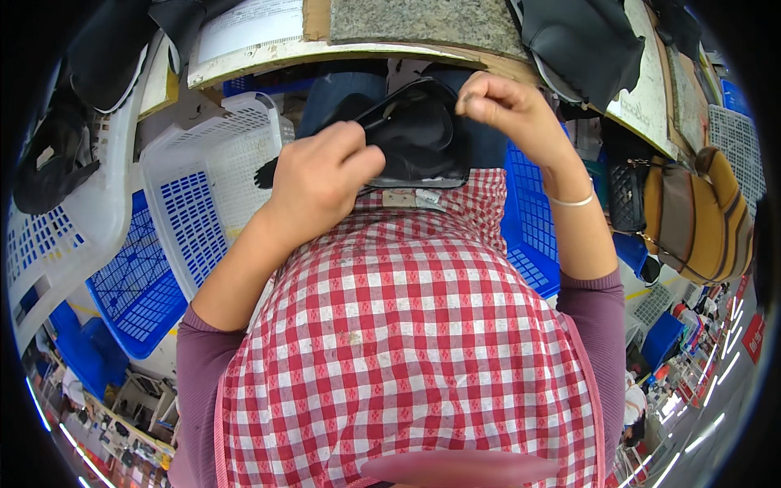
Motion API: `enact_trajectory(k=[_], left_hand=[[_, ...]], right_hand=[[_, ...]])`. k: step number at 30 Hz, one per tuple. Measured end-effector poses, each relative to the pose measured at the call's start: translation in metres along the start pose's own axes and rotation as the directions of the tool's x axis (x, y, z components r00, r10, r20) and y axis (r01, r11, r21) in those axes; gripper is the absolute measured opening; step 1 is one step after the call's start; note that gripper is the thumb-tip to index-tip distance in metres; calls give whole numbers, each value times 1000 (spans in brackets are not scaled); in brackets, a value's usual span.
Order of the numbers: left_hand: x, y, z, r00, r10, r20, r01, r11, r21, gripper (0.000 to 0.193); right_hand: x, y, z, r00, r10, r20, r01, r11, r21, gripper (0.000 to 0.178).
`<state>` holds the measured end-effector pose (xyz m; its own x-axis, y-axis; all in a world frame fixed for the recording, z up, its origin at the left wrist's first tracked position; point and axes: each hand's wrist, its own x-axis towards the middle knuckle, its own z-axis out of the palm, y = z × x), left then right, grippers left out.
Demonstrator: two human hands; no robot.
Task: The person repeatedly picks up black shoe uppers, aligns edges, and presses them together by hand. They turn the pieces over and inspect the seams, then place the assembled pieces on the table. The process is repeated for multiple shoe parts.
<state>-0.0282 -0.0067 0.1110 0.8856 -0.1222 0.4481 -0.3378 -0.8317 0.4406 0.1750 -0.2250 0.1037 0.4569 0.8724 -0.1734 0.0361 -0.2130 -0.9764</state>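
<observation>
A black leather piece (415, 130), shaped like a shoe upper with a curved opening, lies across my lap. My left hand (325, 175) is closed over its left side, thumb pressed against the curled fingers; what they grip is hidden. A dark, ragged-edged bit (265, 173) shows behind that hand. My right hand (504, 106) is raised just off the piece's upper right side, thumb and forefinger pinched together. Anything between those fingertips is too small to make out.
Ahead is a worktable edge (268, 62) bearing a stone slab (431, 23) and black leather pieces (582, 49). At left stand a white plastic basket (154, 175) and a blue crate (137, 285). Another blue crate (529, 252) is by my right forearm. A striped bag (704, 215) hangs at right.
</observation>
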Motion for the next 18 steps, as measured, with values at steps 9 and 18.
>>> enact_trajectory(k=[9,18], left_hand=[[6,2,-1,999,38,25,-39,999,38,14],[-9,14,3,984,130,120,-121,989,-80,14]], right_hand=[[3,-4,30,907,-421,-5,342,743,-575,18],[36,73,7,961,-18,-275,-109,892,-439,27]])
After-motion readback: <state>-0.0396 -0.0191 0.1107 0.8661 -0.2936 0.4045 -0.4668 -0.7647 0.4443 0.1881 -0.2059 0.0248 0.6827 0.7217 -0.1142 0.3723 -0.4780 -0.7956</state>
